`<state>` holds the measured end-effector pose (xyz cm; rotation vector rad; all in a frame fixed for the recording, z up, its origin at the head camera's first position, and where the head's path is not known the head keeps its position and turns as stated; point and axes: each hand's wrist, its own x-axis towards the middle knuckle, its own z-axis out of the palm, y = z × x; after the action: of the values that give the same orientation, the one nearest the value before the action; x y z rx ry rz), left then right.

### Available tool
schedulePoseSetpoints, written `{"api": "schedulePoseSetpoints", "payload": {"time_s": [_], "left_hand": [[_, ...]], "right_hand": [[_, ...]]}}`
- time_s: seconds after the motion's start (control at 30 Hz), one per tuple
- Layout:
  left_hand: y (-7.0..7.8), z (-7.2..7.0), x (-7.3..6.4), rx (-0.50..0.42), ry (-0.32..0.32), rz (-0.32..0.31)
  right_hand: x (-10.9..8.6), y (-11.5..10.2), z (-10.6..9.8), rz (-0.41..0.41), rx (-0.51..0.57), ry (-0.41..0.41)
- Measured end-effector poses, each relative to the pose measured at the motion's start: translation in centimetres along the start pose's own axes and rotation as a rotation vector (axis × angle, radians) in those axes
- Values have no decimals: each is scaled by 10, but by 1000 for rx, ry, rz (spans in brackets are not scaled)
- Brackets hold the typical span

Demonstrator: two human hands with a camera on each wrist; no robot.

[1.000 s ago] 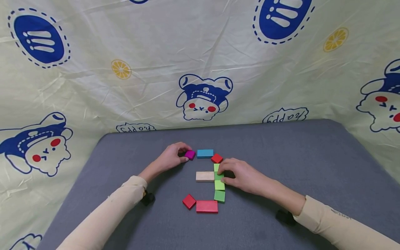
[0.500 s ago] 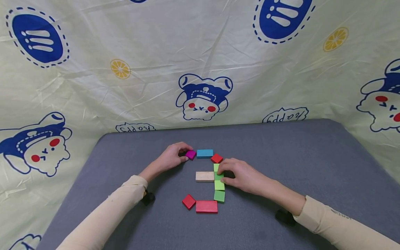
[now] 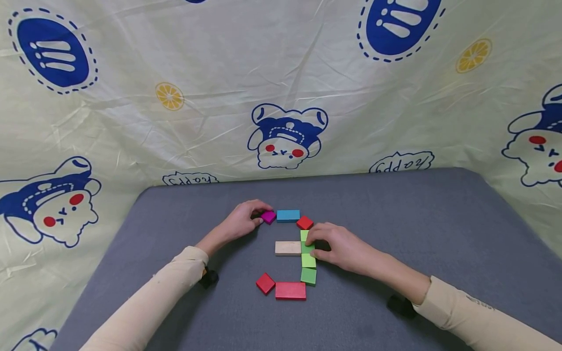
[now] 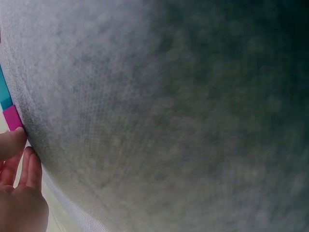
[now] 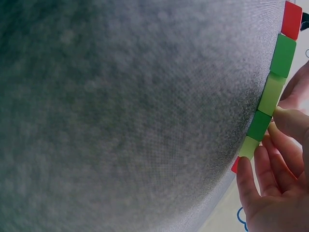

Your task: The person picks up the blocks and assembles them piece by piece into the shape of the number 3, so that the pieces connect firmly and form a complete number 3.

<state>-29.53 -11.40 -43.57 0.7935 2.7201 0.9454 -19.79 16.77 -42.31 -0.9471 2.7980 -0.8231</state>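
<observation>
My left hand [image 3: 240, 220] pinches a magenta block [image 3: 269, 217] between thumb and fingertips at the left end of a blue block [image 3: 288, 216]. In the left wrist view the magenta block [image 4: 13, 117] appears to meet the blue one [image 4: 4, 92]. My right hand [image 3: 340, 243] rests its thumb and fingertips along a column of green blocks, partly covering a dark green block [image 3: 306, 247]. In the right wrist view the thumb touches one light green block [image 5: 271, 94], and a fingertip touches another light green block [image 5: 248, 147].
A red block [image 3: 305, 223] sits between the blue block and the column's far end. A plain wooden block [image 3: 288, 248] extends left from the column. Nearer me lie a long red block [image 3: 291, 291] and a tilted red block [image 3: 265, 283]. A printed curtain [image 3: 210, 131] hangs behind the grey table [image 3: 377, 204].
The magenta block has shifted slightly right, toward the blue block, with my left fingers on it. My right hand has stayed in place.
</observation>
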Motion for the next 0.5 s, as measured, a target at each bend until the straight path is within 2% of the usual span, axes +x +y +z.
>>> {"api": "schedulePoseSetpoints", "payload": {"time_s": [0.23,0.5], "left_hand": [[-1,0,0,-8,-4,3],[-1,1,0,-6,-4,8]], "right_hand": [[-1,2,1,-25,-4,19],[0,1,1,-1,-2,2]]}}
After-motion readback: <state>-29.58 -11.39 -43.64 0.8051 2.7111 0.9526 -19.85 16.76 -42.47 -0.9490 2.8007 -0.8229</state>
